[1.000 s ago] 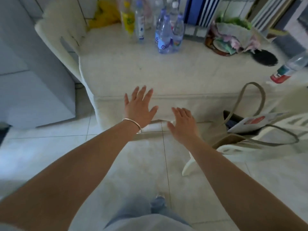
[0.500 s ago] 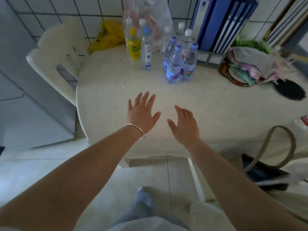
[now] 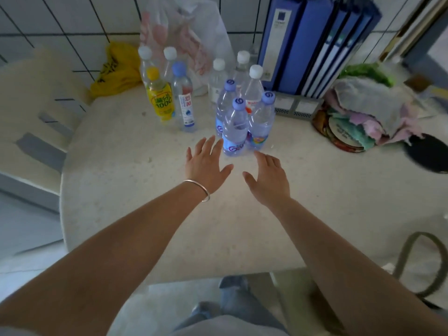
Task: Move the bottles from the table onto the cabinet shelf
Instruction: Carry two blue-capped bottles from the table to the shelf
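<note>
Several plastic bottles stand upright at the back of the pale table point(image 3: 135, 185). Nearest me is a clear water bottle with a purple cap point(image 3: 234, 128), two like it just behind. To the left stand a yellow drink bottle point(image 3: 160, 99) and a slim clear bottle with a blue cap point(image 3: 183, 98); white-capped bottles stand further back. My left hand point(image 3: 206, 163) is spread flat, its fingertips just left of the nearest bottle's base. My right hand point(image 3: 269, 178) is open too, a little short of that bottle on its right. Neither hand holds anything. No cabinet shelf is in view.
Blue binders point(image 3: 312, 42) stand against the tiled wall behind the bottles. A heap of cloths and a round tin point(image 3: 363, 117) lie at the right, a dark round object point(image 3: 429, 154) beyond them. A yellow bag point(image 3: 116, 69) and a white chair point(image 3: 41, 110) are left. A bag strap point(image 3: 417, 263) is lower right.
I have stepped closer to the table. Both open hands have moved forward over the tabletop, from near its front edge to just short of the nearest purple-capped bottle.
</note>
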